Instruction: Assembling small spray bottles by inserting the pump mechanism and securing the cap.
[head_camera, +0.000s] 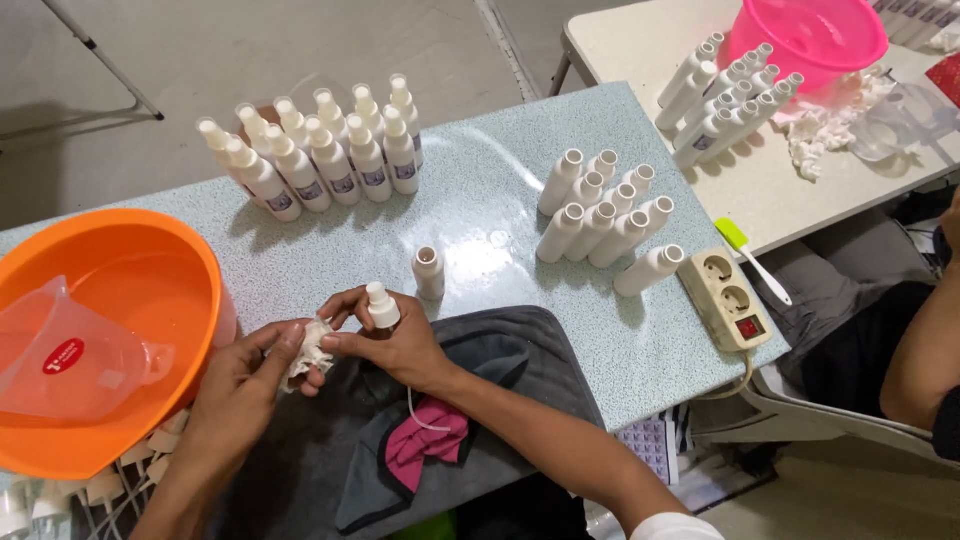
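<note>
I see the right hand (395, 345) closed round a white spray cap (381, 305), thumb & fingers pinching it, thin tube hanging below. Left hand (240, 385) curled shut on a crumpled white tissue (310, 348) at 9 o'clock of the cap, touching it. One open bottle (429, 272) stands at 1 o'clock, nearby. Orange basin (185, 250) w/ clear jug (70, 360) sits far at 9. To do it well, I reckon: keep cap steady, wipe tube w/ light pressure, don't bend it, keep it off the grey cloth (500, 345).
</note>
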